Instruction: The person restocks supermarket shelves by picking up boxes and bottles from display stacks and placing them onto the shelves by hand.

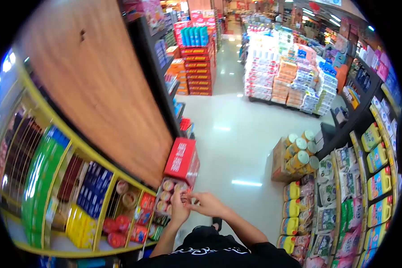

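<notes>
My left hand (180, 210) is raised in front of me at the lower middle, fingers closed around a small dark and reddish item (186, 198). Its kind is too small to make out. From the right, my right hand (208, 205) reaches in, with thumb and fingers curled against the same item. Just left of and under my hands is a tray of round tubs with pinkish lids (166, 195). A red box (181, 157) with white lettering stands right behind that tray.
Yellow-edged shelves (100, 210) with packaged goods curve along my left, beside a tall wooden panel (98, 89). Yellow tins (299, 156) stand on a carton to the right, near shelves of yellow jugs (378, 184). Stacked tissue packs (281, 71) stand farther down the tiled aisle (223, 147).
</notes>
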`<state>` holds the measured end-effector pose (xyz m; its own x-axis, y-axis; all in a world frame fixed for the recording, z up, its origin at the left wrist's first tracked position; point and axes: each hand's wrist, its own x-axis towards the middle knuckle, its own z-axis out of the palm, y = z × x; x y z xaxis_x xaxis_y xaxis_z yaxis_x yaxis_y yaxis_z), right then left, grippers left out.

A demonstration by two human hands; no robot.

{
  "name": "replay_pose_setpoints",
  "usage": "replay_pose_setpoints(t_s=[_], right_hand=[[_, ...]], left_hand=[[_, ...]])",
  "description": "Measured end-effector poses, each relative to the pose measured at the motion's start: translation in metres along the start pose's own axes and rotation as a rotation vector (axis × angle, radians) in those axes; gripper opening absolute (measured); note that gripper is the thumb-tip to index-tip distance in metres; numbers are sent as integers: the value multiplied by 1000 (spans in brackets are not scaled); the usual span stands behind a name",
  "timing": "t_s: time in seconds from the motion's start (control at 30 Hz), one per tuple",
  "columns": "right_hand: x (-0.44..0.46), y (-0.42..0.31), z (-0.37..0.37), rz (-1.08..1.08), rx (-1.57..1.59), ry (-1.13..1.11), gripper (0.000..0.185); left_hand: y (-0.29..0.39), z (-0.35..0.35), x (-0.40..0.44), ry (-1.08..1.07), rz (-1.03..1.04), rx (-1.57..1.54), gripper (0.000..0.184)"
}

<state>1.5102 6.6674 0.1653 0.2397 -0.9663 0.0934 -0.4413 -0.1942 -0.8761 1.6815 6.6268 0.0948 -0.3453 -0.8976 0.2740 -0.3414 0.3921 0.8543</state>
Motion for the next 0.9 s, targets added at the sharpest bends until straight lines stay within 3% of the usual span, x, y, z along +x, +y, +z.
replay_pose_setpoints(t_s=[0.07,0.17,0.2,0.37,0.57,0.7,0.77,0.87,0.9], right_hand=[[13,52,-28,37,131,83,43],[20,71,-116,350,187,152,42],[20,97,-132,325,190,287,46],[12,215,-202,542,248,525,50],[59,325,-299,719,202,447,56],[167,367,-412,609,-118,236,60],[226,368,-467,480,-122,199,61],[306,394,-529,172,-427,133,63],[332,390,-551,172,-367,98,64]], left_hand=[[11,38,67,-102,78,10,41],[39,91,153,-236,139,-13,40],[49,106,178,-277,158,-24,39],[60,175,288,-466,238,-54,42],[25,267,405,-525,147,-6,41],[43,300,492,-523,152,6,41],[43,311,539,-464,159,39,41],[29,328,602,-350,89,77,41],[18,333,623,-323,45,50,42]])
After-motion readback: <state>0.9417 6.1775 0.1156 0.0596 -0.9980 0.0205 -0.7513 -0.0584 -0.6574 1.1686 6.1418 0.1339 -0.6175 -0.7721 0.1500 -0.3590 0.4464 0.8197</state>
